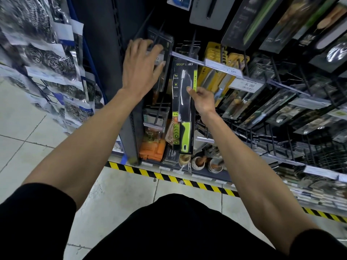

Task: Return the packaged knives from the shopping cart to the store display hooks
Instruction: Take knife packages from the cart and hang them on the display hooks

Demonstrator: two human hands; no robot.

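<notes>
Shop aisle, packaged knives point(183, 109) on display hooks point(193, 42), price tags point(248, 85)

Knife pkg point(183, 113) btwn L hand point(139, 69) & R hand point(203, 100); scourers point(48, 59) far left.

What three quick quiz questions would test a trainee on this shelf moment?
1. True or false: the right hand pinches the knife pack at its edge.
2. The left hand, fingers spread, is at: A the dark pack; B the floor; C a yellow pack.
3. Fill in: the readable price tag right of the knife pack says ___.
Key: 1 true; 2 A; 3 8.00
</notes>
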